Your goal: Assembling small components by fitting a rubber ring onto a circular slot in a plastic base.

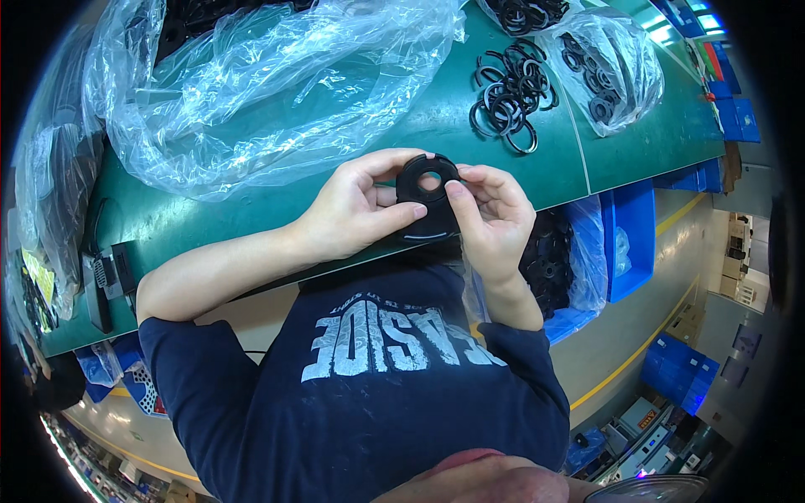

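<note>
Between my two hands, at the near edge of the green table, is a flat, round black plastic part (439, 220) with a hole through its middle. My left hand (356, 210) grips its left side, thumb lying on the face and fingers behind the rim. On the opposite side my right hand (496, 222) pinches the rim, with the thumb pressed on the face beside the hole. The fingertips behind the part are hidden. Beyond my right hand lies a loose pile of black open rings (510, 94).
A large clear plastic bag (277, 101) spreads over the green table (369, 163), with black parts at its far end. Another clear bag (641, 71) holds black rings. Below the table's right edge stand a blue bin (644, 239) and a lined container of black parts (549, 272).
</note>
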`<state>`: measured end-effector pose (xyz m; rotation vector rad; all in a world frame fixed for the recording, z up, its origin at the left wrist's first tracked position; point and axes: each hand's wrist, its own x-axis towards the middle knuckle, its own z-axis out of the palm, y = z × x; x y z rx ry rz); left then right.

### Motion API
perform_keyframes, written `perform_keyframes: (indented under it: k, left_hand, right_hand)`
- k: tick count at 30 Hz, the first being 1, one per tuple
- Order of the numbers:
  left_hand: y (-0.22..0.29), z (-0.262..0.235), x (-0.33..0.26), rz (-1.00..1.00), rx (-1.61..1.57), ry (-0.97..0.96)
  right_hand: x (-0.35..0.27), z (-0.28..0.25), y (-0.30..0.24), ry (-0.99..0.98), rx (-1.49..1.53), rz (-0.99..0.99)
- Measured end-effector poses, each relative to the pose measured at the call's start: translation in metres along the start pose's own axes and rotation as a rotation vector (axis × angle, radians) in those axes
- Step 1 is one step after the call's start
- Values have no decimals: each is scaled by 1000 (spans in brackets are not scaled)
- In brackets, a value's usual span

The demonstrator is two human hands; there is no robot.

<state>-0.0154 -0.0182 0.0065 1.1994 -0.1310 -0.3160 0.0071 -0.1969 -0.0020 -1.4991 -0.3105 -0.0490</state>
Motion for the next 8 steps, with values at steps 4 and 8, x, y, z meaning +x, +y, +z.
perform_keyframes:
  k: [4, 8]
  left_hand:
    - [1, 1, -2, -14, 6, -34]
    - [3, -3, 0, -53, -15, -79]
  right_hand:
    - [0, -4, 3, -12, -66, -43]
    - [-1, -6, 8, -40, -91, -127]
